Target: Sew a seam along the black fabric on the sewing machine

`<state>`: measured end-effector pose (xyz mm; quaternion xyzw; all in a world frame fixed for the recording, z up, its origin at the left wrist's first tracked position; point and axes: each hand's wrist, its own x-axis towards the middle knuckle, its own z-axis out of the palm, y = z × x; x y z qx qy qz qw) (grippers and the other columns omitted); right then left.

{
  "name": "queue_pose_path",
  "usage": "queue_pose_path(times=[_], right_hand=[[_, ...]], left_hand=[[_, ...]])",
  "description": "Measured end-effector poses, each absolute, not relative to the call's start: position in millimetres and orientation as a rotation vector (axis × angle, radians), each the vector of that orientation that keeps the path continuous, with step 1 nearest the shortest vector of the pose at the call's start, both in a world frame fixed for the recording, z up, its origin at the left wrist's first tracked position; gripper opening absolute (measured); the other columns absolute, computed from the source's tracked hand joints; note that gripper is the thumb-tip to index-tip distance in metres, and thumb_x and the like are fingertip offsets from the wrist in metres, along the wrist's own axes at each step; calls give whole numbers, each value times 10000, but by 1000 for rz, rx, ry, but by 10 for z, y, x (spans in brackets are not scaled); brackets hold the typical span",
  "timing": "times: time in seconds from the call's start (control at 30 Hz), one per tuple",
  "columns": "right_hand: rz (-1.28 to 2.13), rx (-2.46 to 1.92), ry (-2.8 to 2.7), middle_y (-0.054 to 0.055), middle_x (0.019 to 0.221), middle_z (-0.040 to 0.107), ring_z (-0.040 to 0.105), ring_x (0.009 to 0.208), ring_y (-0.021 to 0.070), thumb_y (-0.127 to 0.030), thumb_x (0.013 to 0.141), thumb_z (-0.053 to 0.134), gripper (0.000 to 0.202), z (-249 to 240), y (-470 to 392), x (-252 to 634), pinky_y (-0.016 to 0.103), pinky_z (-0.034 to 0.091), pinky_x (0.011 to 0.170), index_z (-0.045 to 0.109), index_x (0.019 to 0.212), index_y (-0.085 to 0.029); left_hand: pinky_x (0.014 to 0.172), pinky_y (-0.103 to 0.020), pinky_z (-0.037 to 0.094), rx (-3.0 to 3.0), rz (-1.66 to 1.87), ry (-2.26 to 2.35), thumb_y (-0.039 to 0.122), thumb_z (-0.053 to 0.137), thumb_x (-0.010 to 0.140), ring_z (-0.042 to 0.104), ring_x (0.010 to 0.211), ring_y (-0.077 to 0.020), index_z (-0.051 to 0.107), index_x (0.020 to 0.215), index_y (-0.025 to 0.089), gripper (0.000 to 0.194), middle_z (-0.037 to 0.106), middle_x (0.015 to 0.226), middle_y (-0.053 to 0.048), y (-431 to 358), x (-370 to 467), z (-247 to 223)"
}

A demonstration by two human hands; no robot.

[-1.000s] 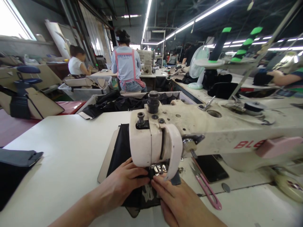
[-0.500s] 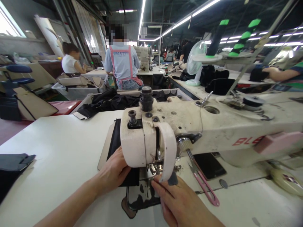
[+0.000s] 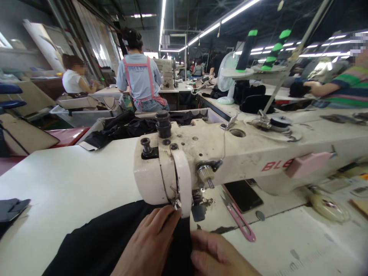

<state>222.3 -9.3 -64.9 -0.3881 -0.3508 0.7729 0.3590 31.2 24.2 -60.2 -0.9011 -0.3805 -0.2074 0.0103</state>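
Black fabric (image 3: 100, 234) spreads over the front of the white table and runs under the head of the sewing machine (image 3: 172, 165). On top of it lies my left hand (image 3: 149, 241), fingers stretched forward and pressing the cloth close to the presser foot. My right hand (image 3: 215, 253) is at the fabric's right edge, its thumb and curled fingers closed on that edge. The needle area is mostly hidden behind the white curved guard (image 3: 184, 184) and my left fingertips.
Pink thread snips (image 3: 240, 220) and a dark phone (image 3: 243, 195) lie on the machine bed, right of the needle. A pink block (image 3: 309, 164) sticks to the machine arm. Dark folded cloth (image 3: 13, 214) rests at the table's left edge. Co-workers sit beyond, one in a pink-strapped apron (image 3: 140, 76).
Black fabric now spreads across the table front, where a narrow black piece over a beige panel was before. My left hand moved right beside the presser foot; my right hand drew back from it.
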Motion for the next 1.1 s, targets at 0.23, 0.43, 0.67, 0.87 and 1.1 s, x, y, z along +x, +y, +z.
queue_pose_path(times=[0.23,0.43,0.67,0.87,1.1], right_hand=[[1964,-1027,-797,40,834,714,677,806,187,-247,709,673,312,-587,98,2195,297,515,756,671,1002,-139],[1901,-1087,-816,2,660,672,671,644,175,-346,739,642,230,-650,142,2177,306,534,679,668,862,-153],[1702,-1324,-942,-23,535,584,576,503,153,-368,649,650,219,-678,250,2113,336,533,589,568,575,-179],[1723,-1328,-930,-26,534,560,592,503,163,-400,635,626,239,-667,262,2114,365,536,613,530,581,-187],[1621,-1364,-1068,-37,515,517,499,462,116,-375,657,607,229,-663,252,2116,284,494,513,540,549,-185]], left_hand=[[884,-294,504,-3140,-934,-1676,162,471,900,630,957,-188,608,964,195,155,652,1007,-53,423,552,-713],[812,-242,496,-3120,-1261,-1780,181,520,888,627,823,-159,630,841,213,124,659,862,-6,456,538,-716],[767,-242,495,-3086,-1308,-1889,134,561,846,631,833,-170,690,900,220,164,695,900,-16,468,568,-720],[789,-246,482,-3077,-1355,-1894,133,580,826,635,814,-168,712,877,225,169,714,882,-2,494,578,-695],[675,-252,494,-2985,-1362,-2002,133,605,785,625,715,-183,727,834,220,157,685,755,-3,494,591,-701]])
